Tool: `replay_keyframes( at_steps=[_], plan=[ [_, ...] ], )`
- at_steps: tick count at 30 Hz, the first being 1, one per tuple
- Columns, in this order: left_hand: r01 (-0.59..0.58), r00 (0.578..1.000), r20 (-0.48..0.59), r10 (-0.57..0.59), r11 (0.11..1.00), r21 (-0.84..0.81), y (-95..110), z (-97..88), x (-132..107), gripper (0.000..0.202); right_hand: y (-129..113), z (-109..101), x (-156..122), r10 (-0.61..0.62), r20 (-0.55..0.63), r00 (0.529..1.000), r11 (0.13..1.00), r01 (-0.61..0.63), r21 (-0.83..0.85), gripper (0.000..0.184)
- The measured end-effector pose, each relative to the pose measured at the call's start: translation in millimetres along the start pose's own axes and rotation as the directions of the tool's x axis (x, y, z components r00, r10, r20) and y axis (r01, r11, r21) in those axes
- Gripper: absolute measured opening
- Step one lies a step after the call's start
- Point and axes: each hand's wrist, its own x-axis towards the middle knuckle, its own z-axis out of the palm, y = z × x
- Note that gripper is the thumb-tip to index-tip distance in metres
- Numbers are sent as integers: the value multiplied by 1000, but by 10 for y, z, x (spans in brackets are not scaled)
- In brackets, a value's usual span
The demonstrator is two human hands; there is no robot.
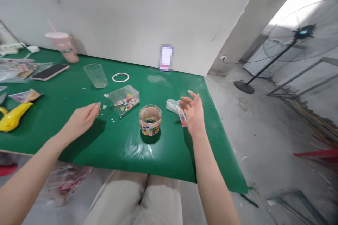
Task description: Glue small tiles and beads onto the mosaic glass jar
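Note:
A small round glass bowl (pixel 150 126), its outside covered with coloured mosaic tiles, stands upright between my hands. My left hand (pixel 86 116) hovers left of a clear plastic box (pixel 124 100) of loose coloured tile pieces; its fingers are pressed together, and anything between them is hidden. Over the table right of the bowl, my right hand (pixel 194 114) is raised with its fingers apart and nothing in them. Just beside it lies a crumpled clear packet (pixel 172 105) and a narrow strip with a red end (pixel 182 117). Several white crumbs lie near the box.
Behind the box are a clear plastic cup (pixel 96 76) and a white ring (pixel 120 77). A yellow tool (pixel 15 116), a phone (pixel 50 72) and a pink drink cup (pixel 63 46) occupy the left. A blurred-out screen (pixel 166 58) leans on the partition. A fan (pixel 303 32) stands right.

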Motion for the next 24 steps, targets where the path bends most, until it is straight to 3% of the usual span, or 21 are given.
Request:
replay_keyframes(
  at_steps=[3,5,7,8,9,10,11,12,13,16,18,20,24],
  plan=[
    [-42,997,-63,40,999,-32,332,-77,-229,40,-103,-79,-25,-19,19,1000,1000,19,-10,44],
    [-150,985,-91,145,987,-50,688,-84,-326,42,-162,-76,-118,27,138,990,999,-22,-40,50],
    [-289,954,-97,283,956,-56,1081,-47,-377,39,-213,-24,-248,138,339,931,989,-108,-105,55],
    [-357,933,-58,354,932,-63,1258,-8,-389,39,-233,14,-314,212,467,858,976,-163,-143,57],
    [-427,904,-14,426,903,-52,1407,45,-393,40,-246,56,-375,282,594,753,960,-216,-181,60],
    [-482,875,34,482,876,-24,1518,110,-393,39,-252,100,-427,348,730,589,935,-280,-219,64],
    [-546,835,88,543,838,8,1587,182,-389,38,-250,142,-467,368,799,475,918,-322,-231,66],
    [-621,781,108,615,782,40,1616,257,-384,38,-242,180,-494,376,828,417,908,-341,-241,66],
    [-695,719,97,688,715,77,1610,328,-377,39,-229,213,-509,379,839,390,904,-350,-246,66],
    [-825,530,-41,847,527,204,1487,480,-360,37,-189,269,-508,397,815,422,903,-336,-266,67],
    [-835,474,-134,870,492,245,1414,518,-357,34,-174,274,-502,426,792,438,892,-351,-285,67],
    [-825,496,-172,851,524,214,1391,526,-364,34,-164,266,-506,442,777,448,879,-389,-276,66],
    [-763,619,-163,768,638,107,1441,517,-393,36,-129,255,-528,439,765,470,843,-511,-170,63]
  ],
)
